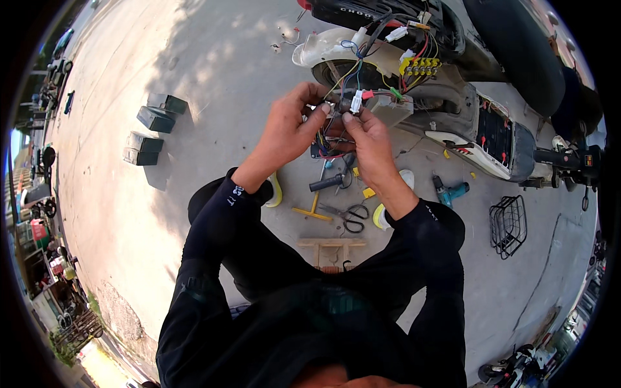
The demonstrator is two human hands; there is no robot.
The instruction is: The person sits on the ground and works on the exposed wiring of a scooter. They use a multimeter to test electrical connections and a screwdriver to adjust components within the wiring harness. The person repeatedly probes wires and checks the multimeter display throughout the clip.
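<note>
I sit with both hands raised in front of me at the rear of a white and black electric scooter (pixel 446 142), among its loose wires. My left hand (pixel 291 126) pinches a small pale wire connector (pixel 330 107) between thumb and fingers. With thumb and fingertips, my right hand (pixel 372 139) grips a white plug connector (pixel 356 102) that has wires running up from it. A red connector (pixel 367 94) sits right beside that plug. Below my fingers hangs a bundle of thin coloured wires (pixel 321 141), partly hidden by the hands. A yellow terminal block (pixel 420 66) with wires lies above.
Scissors (pixel 354 220), a yellow T-handle wrench (pixel 315 200), a black handgrip (pixel 326 183) and a teal drill (pixel 451 192) lie on the ground between and beside my feet. A wire basket (pixel 508 226) stands right. Several grey battery blocks (pixel 155 118) sit left.
</note>
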